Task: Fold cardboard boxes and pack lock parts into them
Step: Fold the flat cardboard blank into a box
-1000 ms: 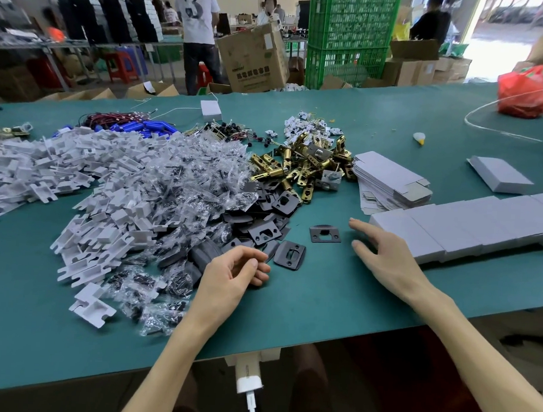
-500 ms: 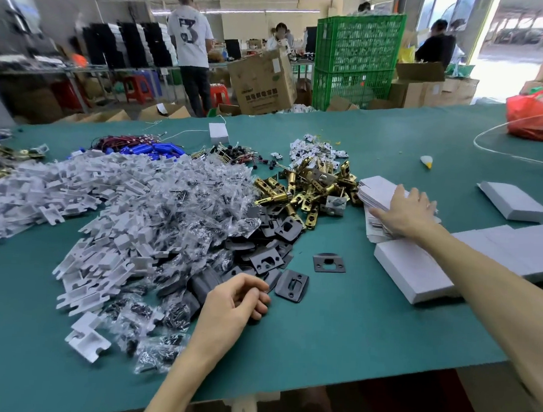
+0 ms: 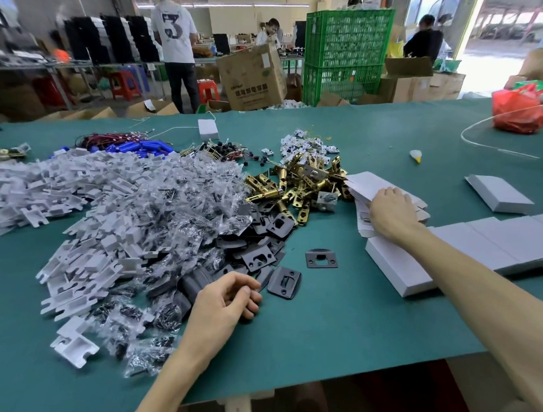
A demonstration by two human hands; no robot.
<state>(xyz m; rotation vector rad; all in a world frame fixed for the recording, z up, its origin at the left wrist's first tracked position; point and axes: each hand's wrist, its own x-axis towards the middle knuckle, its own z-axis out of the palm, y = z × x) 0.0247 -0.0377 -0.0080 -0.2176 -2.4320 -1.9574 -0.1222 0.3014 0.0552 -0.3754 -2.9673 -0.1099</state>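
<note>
Left hand [image 3: 225,300]: rests on the green table [image 3: 352,327] beside the black strike plates [image 3: 259,236], fingers loosely curled, holding nothing
Right hand [image 3: 388,211]: lies on the stack of flat box blanks [image 3: 363,183], fingertips hidden, grip cannot be told
Stack location: between the brass latches [image 3: 296,188] and the row of folded boxes [image 3: 486,243]

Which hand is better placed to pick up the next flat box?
The right hand: it lies on the stack of flat boxes. The left hand rests loosely curled by the dark plates, farther away.

hands [image 3: 225,300] [image 3: 388,211] 2 | loose black plates [image 3: 321,259] [image 3: 284,282] 2 | green crates [image 3: 349,34] [image 3: 341,81] 2 | red bag [image 3: 518,110] 1
</note>
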